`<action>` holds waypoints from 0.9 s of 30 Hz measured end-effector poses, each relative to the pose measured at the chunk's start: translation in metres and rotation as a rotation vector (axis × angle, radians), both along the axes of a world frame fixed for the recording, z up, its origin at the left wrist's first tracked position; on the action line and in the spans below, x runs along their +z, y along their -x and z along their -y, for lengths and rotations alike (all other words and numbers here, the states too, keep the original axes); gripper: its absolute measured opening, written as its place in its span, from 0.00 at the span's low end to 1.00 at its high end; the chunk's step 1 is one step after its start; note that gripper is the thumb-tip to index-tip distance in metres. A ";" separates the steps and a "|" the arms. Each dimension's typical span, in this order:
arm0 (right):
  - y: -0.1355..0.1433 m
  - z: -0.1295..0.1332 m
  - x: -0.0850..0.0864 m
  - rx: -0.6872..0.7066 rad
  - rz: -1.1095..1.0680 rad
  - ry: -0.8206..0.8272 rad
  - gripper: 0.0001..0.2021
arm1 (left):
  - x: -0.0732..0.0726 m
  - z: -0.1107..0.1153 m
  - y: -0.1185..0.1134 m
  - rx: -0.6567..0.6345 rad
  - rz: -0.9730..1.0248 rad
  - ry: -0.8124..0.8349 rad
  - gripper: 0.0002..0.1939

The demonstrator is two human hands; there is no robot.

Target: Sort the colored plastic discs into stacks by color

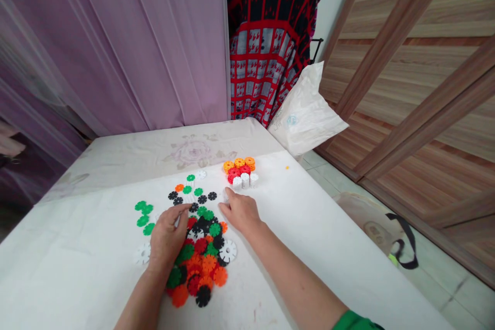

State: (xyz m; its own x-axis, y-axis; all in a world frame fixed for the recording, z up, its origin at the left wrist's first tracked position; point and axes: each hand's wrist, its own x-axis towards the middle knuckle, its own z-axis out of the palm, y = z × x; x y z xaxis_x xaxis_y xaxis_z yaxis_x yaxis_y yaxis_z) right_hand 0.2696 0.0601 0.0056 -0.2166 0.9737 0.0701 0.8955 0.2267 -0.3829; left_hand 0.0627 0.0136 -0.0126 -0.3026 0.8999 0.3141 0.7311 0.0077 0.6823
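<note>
My left hand (168, 232) is at the left edge of a mixed pile of notched plastic discs (209, 263), its thumb and index finger closed at a black disc (194, 207). Over the white cloth to the right is my right hand (243, 212), thumb and index finger curved around something small and pale that I cannot make out. Just beyond it stand short stacks of white discs (245, 181), red discs (234, 174) and orange discs (240, 163). Green discs (143, 220) lie left of my left hand. Loose black discs (202, 199) and green discs (187, 190) lie beyond the pile.
The white-covered table (77, 268) has a flowered cloth (193, 149) at its far end. Behind it hangs a purple curtain (154, 51). A white bag (305, 113) stands at the far right corner, with wooden cabinet doors (417, 87) to the right.
</note>
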 end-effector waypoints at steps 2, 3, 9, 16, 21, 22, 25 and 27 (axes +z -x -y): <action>0.006 -0.003 0.006 -0.026 0.097 0.069 0.12 | -0.001 0.000 0.002 0.037 0.115 0.012 0.19; 0.008 -0.005 0.009 -0.038 0.123 0.099 0.12 | -0.001 0.000 0.004 0.064 0.187 0.012 0.20; 0.005 0.000 0.011 -0.088 0.119 0.170 0.15 | 0.005 -0.001 0.035 0.345 0.458 -0.100 0.21; -0.008 0.011 0.009 -0.103 0.114 0.185 0.16 | 0.003 0.001 0.073 0.539 0.448 -0.151 0.19; -0.008 0.012 0.003 -0.137 0.108 0.162 0.14 | 0.004 0.001 0.067 0.477 0.470 -0.104 0.20; -0.008 0.013 0.000 -0.139 0.090 0.139 0.13 | 0.005 0.001 0.065 0.476 0.468 -0.096 0.21; -0.014 0.016 -0.011 -0.151 -0.053 0.052 0.13 | 0.009 0.003 0.063 0.480 0.452 -0.090 0.20; -0.024 0.014 -0.016 -0.182 -0.179 -0.017 0.13 | 0.010 0.003 0.063 0.478 0.453 -0.088 0.20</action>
